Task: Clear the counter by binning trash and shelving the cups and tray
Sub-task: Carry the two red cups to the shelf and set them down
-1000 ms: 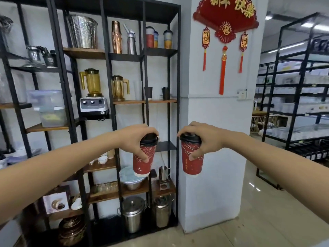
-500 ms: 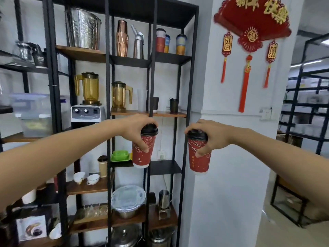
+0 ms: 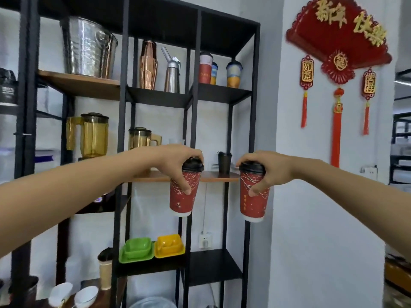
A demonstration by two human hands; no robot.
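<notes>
Gold Chinese characters, too stylised to read surely, top a red paper fan ornament (image 3: 338,38) on the white wall. The left hand (image 3: 175,165) clamps a red, black-lidded paper cup with white line art (image 3: 182,192); the right hand (image 3: 270,168) clamps its twin (image 3: 253,196), both held up before the black metal shelving rack (image 3: 193,103).

2 upright red black-lidded cups (image 3: 182,192) (image 3: 253,194), held aloft.

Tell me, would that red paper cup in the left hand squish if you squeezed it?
Probably: the red paper cup with a black lid looks thin-walled. The left hand grips near its lid, where it's likely stiffer. Being tall and narrow, it might tip easily.
</notes>
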